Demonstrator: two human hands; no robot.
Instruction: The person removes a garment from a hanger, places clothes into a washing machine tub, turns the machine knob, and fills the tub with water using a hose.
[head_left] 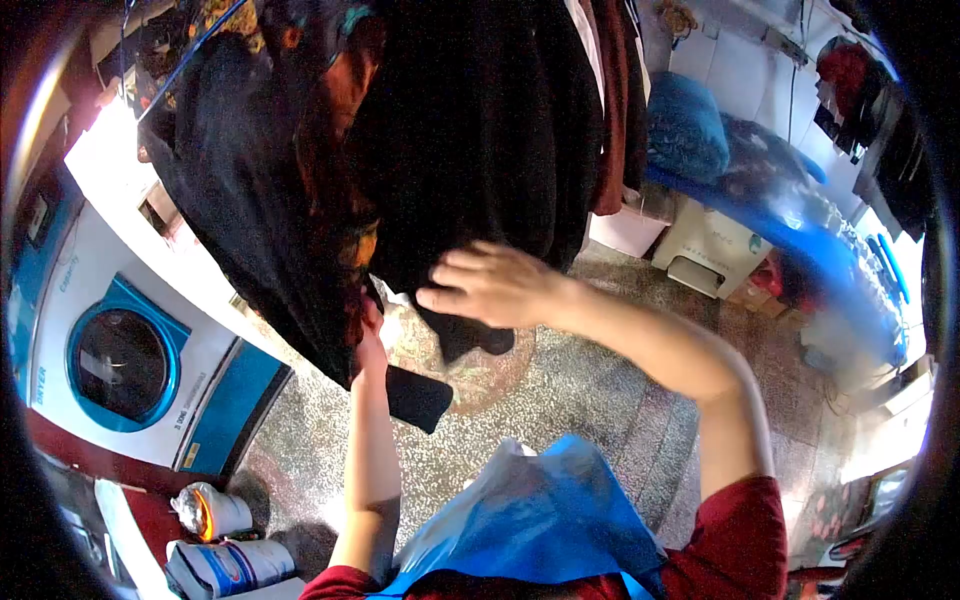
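Several dark garments hang in front of me. One is a black garment with an orange-brown floral pattern (340,170); beside it hangs a plain black garment (480,130). My left hand (370,335) is at the lower edge of the patterned garment, closed on its fabric, with the fingers partly hidden by the cloth. My right hand (490,285) is slightly blurred, its fingers stretched out and a little apart. It lies in front of the plain black garment's lower part; whether it touches the cloth I cannot tell.
A white and blue dryer (125,365) with a round door stands at the left. Below it are white buckets (225,510). Blue plastic-covered bundles (690,125) lie at the right, above a pale box-shaped unit (710,245). The floor (590,400) is speckled.
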